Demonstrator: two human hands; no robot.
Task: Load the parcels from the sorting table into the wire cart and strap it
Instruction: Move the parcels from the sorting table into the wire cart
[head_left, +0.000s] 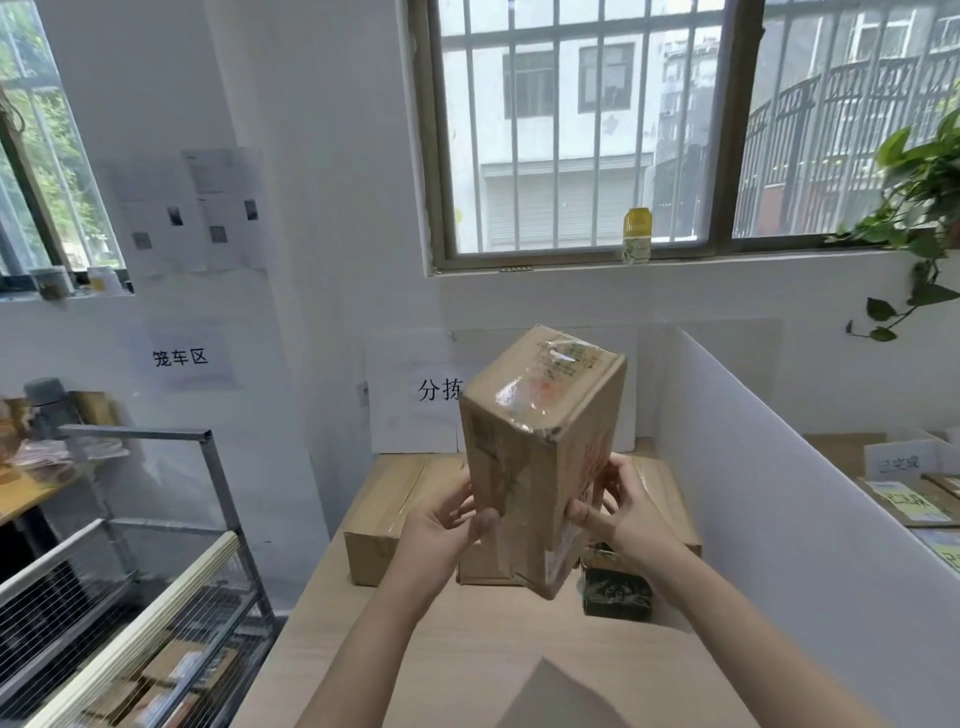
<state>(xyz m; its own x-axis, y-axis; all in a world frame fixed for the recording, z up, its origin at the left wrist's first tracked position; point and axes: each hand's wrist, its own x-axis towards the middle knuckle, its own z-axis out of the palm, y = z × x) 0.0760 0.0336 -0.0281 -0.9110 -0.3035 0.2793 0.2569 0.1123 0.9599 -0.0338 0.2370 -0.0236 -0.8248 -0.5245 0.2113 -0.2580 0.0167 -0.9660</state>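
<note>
hands: left hand (441, 519) and right hand (621, 512) both grip box (540, 441) low on its sides
box: lifted above table (467, 649), tilted
cart (156, 597): to the left, already some parcels inside
risk: low grip, top-heavy box may tip or slip; could catch cart's rail

I'm seeing daylight coming through the upper-centre window (576, 145), glinting off the taped parcel (540, 447), while the frame edges are bowing and softening.
</note>
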